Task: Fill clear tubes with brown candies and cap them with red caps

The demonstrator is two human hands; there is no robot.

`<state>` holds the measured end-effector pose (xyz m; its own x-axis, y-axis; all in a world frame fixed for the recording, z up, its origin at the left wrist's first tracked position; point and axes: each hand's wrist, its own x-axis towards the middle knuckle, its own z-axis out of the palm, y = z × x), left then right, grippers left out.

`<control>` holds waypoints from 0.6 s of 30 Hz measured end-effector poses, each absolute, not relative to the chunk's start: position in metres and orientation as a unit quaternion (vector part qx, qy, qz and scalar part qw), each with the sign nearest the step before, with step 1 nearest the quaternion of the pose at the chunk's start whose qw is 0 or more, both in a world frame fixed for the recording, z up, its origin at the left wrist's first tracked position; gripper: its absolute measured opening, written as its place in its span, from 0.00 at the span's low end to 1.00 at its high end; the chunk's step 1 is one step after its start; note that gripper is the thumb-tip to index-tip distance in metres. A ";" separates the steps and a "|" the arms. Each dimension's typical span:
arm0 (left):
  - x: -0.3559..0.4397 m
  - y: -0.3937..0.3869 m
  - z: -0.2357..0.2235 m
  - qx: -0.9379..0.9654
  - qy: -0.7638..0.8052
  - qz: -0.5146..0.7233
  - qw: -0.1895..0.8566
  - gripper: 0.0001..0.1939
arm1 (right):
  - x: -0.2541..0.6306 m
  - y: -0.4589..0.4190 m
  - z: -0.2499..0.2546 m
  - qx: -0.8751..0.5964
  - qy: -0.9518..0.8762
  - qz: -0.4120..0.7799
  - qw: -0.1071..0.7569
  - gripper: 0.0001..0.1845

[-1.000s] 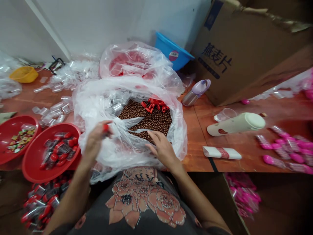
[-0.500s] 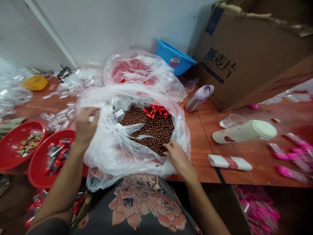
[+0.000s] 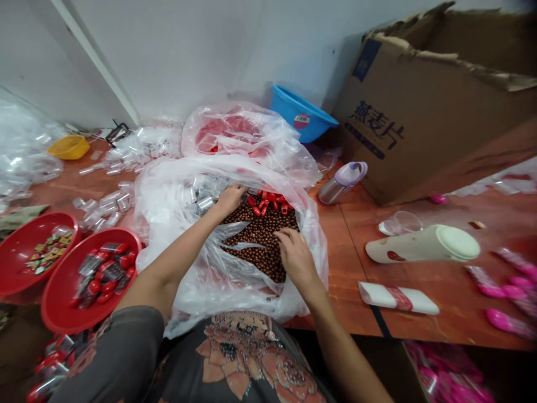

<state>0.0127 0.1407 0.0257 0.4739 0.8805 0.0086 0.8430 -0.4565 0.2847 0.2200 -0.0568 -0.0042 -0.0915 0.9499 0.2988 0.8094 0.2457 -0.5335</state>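
Observation:
My left hand [image 3: 232, 200] reaches into the open white plastic bag [image 3: 168, 224], between clear plastic tubes [image 3: 205, 202] and small red caps [image 3: 268, 200]. Its fingers are curled together, and whatever they hold is hidden. Below the caps, many small round brown balls [image 3: 255, 226] fill the middle of the bag. Over the right part of these balls is my right hand [image 3: 296, 257], its fingers bent and drawn together at the tips. Anything between them is too small or hidden to make out. Torn strips of plastic lie across the balls.
To the left stand a red bowl [image 3: 132, 238] of filled red-capped tubes and another red bowl [image 3: 12, 282] of wrapped pieces. Behind are a second bag [image 3: 251, 117] and a blue basin [image 3: 302, 115]. At right: a lidded bottle [image 3: 342, 182], white tumbler [image 3: 419, 244] and large carton [image 3: 403, 123].
My left hand has moved right, from the bag's left edge into the bag beside the red caps. My right hand has shifted slightly over the balls. The view has tilted a little upward.

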 end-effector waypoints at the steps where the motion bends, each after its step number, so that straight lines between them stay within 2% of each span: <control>1: 0.010 0.139 0.025 0.850 0.508 0.076 0.118 0.23 | 0.214 -0.039 -0.001 -0.604 -0.733 0.100 0.297 0.20; 4: -0.003 0.130 0.028 0.841 0.520 0.080 0.124 0.15 | 0.193 0.016 0.003 -0.597 -0.755 0.099 0.254 0.22; 6: -0.014 0.120 0.033 0.818 0.537 0.121 0.168 0.17 | 0.178 0.047 0.000 -0.616 -0.748 0.097 0.227 0.25; 8: -0.023 0.104 0.040 0.773 0.545 0.179 0.269 0.23 | 0.169 0.068 -0.003 -0.607 -0.765 0.111 0.183 0.27; 9: -0.026 0.094 0.043 0.742 0.543 0.201 0.337 0.24 | 0.167 0.075 -0.004 -0.596 -0.777 0.121 0.163 0.26; 11: -0.028 0.074 0.045 0.671 0.529 0.222 0.470 0.21 | 0.169 0.080 -0.007 -0.588 -0.777 0.153 0.162 0.20; 14: -0.020 0.047 0.037 0.575 0.527 0.231 0.581 0.15 | 0.185 0.071 -0.008 -0.596 -0.720 0.223 0.279 0.14; 16: -0.010 0.036 0.026 0.567 0.540 0.221 0.582 0.15 | 0.199 0.055 -0.008 -0.591 -0.642 0.301 0.384 0.14; 18: 0.003 0.031 0.013 0.599 0.552 0.201 0.544 0.16 | 0.213 0.033 -0.007 -0.572 -0.548 0.392 0.467 0.19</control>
